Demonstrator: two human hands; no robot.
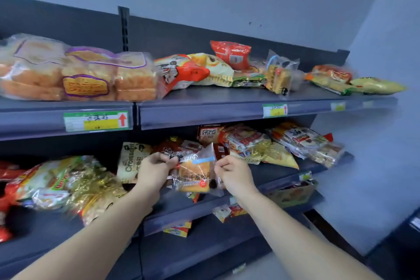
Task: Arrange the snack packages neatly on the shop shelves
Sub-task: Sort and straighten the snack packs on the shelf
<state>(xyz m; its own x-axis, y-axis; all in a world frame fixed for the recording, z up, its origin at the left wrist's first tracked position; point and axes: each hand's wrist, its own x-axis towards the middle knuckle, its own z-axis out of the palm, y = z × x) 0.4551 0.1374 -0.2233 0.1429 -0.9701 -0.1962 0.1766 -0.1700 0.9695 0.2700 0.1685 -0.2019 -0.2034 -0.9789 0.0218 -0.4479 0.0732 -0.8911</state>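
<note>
Frame centre: left hand [155,166] and right hand [231,171] pinch opposite edges of clear bread packet [196,171], fingers curled, likely squaring it before placing. Behind, middle shelf [279,171]; upper frame, top shelf [238,95], jumbled packets.

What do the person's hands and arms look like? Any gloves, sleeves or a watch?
No gloves: the left hand and the right hand are bare. The left forearm and the right forearm are bare too, with no sleeve in view. No watch, bracelet or ring shows on the wrists or the fingers that can be seen.
</note>
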